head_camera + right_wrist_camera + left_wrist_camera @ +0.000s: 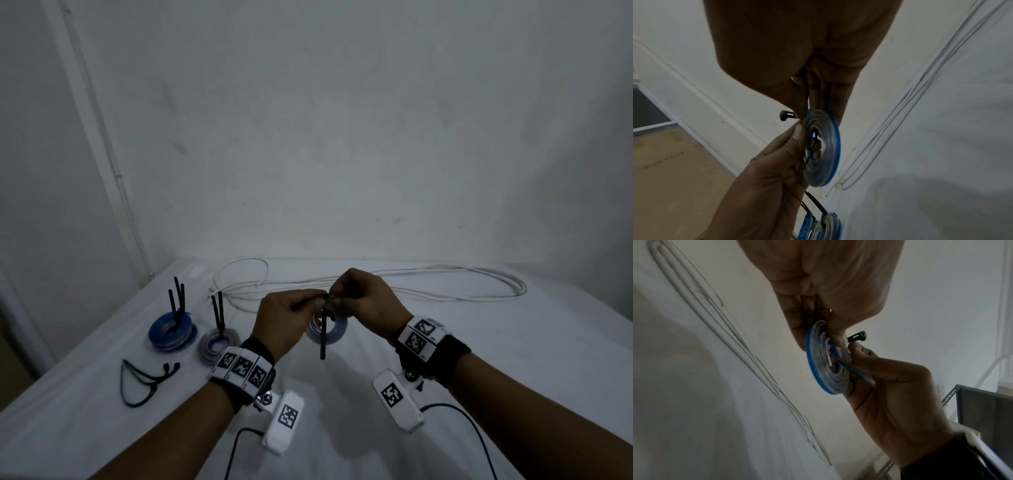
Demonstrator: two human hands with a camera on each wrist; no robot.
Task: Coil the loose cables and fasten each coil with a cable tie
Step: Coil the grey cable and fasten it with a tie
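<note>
Both hands hold a small coil of blue and clear cable (pixel 334 330) upright above the white-clothed table (pixel 513 359). My left hand (pixel 310 302) pinches the coil's top rim (pixel 826 360) between thumb and fingers. My right hand (pixel 346 296) pinches a black cable tie (pixel 323 339) at the same spot. The tie's strap passes through the coil's hole and hangs down in front. Its head (pixel 857 336) pokes out sideways between the two thumbs, as the right wrist view shows (pixel 786 115). Whether the tie is threaded through its head stays hidden by fingers.
Two tied coils (pixel 173 330) (pixel 219 341) lie at the left with tie tails sticking up. Several spare black ties (pixel 147 380) lie nearer the front left. A long loose white cable (pixel 445 284) sprawls along the back by the wall. The table's left edge is close.
</note>
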